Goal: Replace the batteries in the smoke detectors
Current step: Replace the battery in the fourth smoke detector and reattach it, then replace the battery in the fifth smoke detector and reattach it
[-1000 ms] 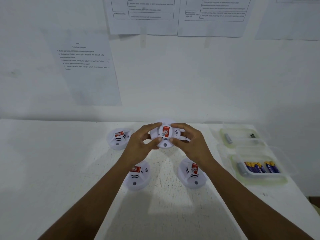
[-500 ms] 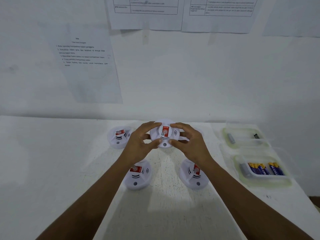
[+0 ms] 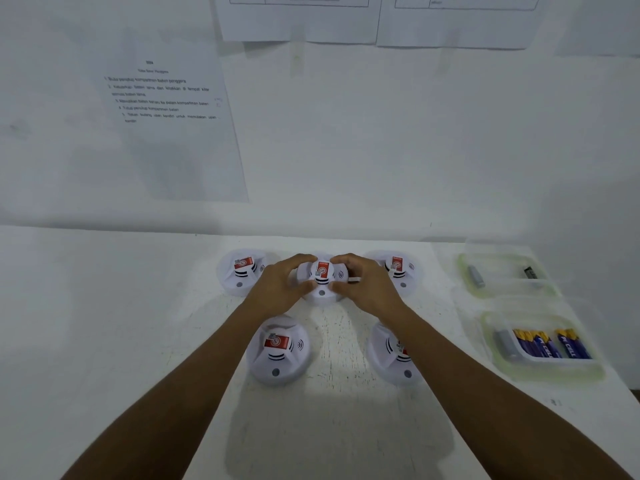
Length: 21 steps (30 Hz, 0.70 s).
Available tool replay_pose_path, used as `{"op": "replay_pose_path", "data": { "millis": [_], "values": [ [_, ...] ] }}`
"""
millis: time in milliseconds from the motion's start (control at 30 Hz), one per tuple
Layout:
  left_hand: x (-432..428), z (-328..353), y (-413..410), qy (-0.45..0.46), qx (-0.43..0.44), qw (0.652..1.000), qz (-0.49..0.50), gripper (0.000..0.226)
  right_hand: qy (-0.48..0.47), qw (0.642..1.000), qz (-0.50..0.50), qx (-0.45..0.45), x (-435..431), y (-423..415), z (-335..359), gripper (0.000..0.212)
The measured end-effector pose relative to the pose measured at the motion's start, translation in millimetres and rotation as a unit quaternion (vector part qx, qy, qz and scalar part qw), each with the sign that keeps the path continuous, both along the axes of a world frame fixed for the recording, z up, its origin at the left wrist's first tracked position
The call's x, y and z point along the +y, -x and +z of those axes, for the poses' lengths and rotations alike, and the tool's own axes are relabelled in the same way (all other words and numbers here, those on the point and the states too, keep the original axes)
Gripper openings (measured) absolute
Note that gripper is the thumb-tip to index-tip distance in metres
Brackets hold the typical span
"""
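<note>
Smoke detector (image 3: 322,284) gripped between left hand (image 3: 277,287) and right hand (image 3: 367,289)

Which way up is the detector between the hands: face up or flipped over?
Face up. The detector shows its red label, slots and button on top; the left hand and right hand grip its sides.

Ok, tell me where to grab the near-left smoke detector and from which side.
Grip the near-left smoke detector by its wide round base rim, from above, fingers on opposite edges. It lies flat on the table, and its raised centre is narrower and sloped, so likely slippery.
</note>
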<state>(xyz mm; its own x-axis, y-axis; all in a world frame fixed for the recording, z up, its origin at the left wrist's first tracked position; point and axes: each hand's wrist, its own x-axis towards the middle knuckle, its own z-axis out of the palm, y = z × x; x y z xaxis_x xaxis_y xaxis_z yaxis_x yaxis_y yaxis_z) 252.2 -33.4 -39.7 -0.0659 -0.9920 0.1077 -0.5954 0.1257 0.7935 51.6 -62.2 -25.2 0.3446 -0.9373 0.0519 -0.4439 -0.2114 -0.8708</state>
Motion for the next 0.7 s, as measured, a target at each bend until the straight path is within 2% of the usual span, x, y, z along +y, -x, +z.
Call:
{"op": "replay_pose_path", "data": {
  "millis": [133,367,467,567,700],
  "values": [
    [-9,-3,3,-0.013,-0.048,0.998,0.031,0.045,0.006,0.999,-0.016,0.030,-12,-13,-12,0.042],
    [-11,-2,9,-0.003,-0.055,0.997,0.055,0.046,0.023,0.998,-0.024,0.050,-12,-17,-10,0.042],
    [-8,5,20,0.024,-0.001,0.998,0.064,0.048,0.061,0.997,-0.037,0.037,-9,1,3,0.043],
    [-8,13,40,0.095,0.038,0.995,0.022,0.045,0.103,0.990,-0.100,0.008,-12,36,15,0.033],
    [-15,14,80,0.077,0.048,0.995,-0.036,0.050,0.121,0.977,-0.171,0.038,-16,86,12,0.026]
  ]
}}
